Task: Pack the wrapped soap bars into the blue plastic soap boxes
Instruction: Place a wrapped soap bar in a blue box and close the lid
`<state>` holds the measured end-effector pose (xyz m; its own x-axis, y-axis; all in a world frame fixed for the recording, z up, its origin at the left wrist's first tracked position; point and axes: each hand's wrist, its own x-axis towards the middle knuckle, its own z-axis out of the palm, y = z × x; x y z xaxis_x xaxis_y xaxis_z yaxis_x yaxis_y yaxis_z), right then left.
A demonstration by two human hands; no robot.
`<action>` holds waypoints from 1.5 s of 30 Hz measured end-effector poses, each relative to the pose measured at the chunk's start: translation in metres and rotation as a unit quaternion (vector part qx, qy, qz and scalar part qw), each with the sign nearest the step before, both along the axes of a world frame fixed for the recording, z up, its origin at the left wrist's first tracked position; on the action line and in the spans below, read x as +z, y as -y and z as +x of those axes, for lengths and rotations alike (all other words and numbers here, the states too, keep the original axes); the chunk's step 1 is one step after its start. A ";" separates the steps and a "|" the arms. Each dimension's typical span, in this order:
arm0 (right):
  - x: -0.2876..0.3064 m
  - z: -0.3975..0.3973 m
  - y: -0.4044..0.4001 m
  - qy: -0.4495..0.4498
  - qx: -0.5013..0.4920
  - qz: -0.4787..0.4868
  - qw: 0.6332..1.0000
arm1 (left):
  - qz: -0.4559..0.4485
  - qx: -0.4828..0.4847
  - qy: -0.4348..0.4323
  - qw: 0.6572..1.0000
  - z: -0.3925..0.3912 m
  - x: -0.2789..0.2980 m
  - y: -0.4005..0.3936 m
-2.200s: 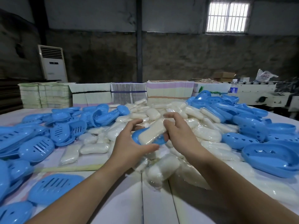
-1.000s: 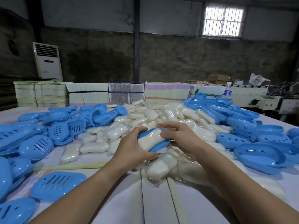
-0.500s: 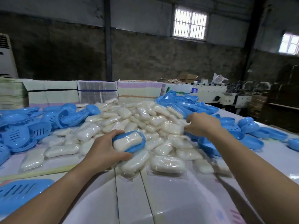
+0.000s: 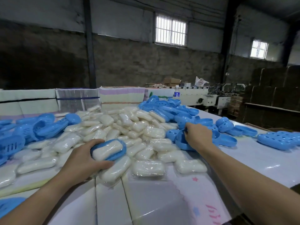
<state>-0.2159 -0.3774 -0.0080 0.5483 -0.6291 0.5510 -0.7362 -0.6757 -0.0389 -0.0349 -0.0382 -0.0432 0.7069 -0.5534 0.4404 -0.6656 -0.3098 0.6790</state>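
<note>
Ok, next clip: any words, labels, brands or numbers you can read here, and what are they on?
None can be read.
Pink marks on the white table sheet: handwriting-like, blurred, illegible.
Blue label on the water bottle: too small to read.
Wrapped soap bars: clear film, no print visible.
Blue soap boxes: no lettering visible.

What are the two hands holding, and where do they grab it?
The left hand grips a blue soap box half with a wrapped soap bar in it, by its near end. The right hand grips another blue box piece by its rim.
</note>
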 end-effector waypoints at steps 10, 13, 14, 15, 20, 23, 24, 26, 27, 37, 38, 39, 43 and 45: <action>0.031 0.032 -0.024 0.094 0.060 -0.128 0.985 | -0.012 -0.011 -0.016 1.000 0.001 0.001 0.001; 0.035 0.051 -0.055 0.169 0.132 -0.105 0.971 | -0.032 -0.014 -0.045 0.998 -0.001 0.002 0.002; 0.036 0.060 -0.068 0.193 0.157 -0.090 0.964 | -0.046 -0.017 -0.063 0.997 -0.002 0.004 0.002; 0.038 0.069 -0.082 0.217 0.184 -0.075 0.956 | -0.062 -0.021 -0.081 0.995 -0.003 0.006 0.001; 0.035 0.109 -0.152 0.285 0.314 0.004 0.906 | -0.121 -0.047 -0.173 0.976 -0.008 0.016 -0.006; 0.021 0.118 -0.172 0.308 0.429 0.117 0.841 | -0.165 -0.053 -0.233 0.957 -0.007 0.020 -0.008; 0.017 0.119 -0.174 0.308 0.473 0.164 0.809 | -0.175 -0.057 -0.246 0.952 -0.006 0.022 -0.008; 0.010 0.118 -0.174 0.288 0.538 0.240 0.755 | -0.195 -0.076 -0.280 0.937 -0.005 0.024 -0.008; 0.007 0.116 -0.174 0.273 0.559 0.268 0.736 | -0.205 -0.083 -0.297 0.929 -0.006 0.025 -0.007; 0.007 0.106 -0.169 0.213 0.610 0.342 0.682 | -0.262 -0.121 -0.360 0.887 -0.010 0.024 -0.007; 0.008 0.104 -0.170 0.211 0.614 0.351 0.675 | -0.279 -0.124 -0.370 0.878 -0.010 0.024 -0.006; 0.009 0.104 -0.171 0.211 0.616 0.358 0.669 | -0.294 -0.125 -0.381 0.868 -0.010 0.025 -0.006; 0.006 0.101 -0.177 0.224 0.608 0.375 0.663 | -0.328 -0.146 -0.403 0.842 -0.015 0.028 -0.006; 0.006 0.100 -0.180 0.237 0.604 0.381 0.659 | -0.336 -0.156 -0.402 0.837 -0.018 0.029 -0.005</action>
<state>-0.1157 -0.1973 -0.0016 0.7828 -0.0852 0.6164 0.5367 -0.4088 -0.7381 -0.0527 -0.0331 -0.0144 0.7918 -0.5845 0.1773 0.1136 0.4261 0.8975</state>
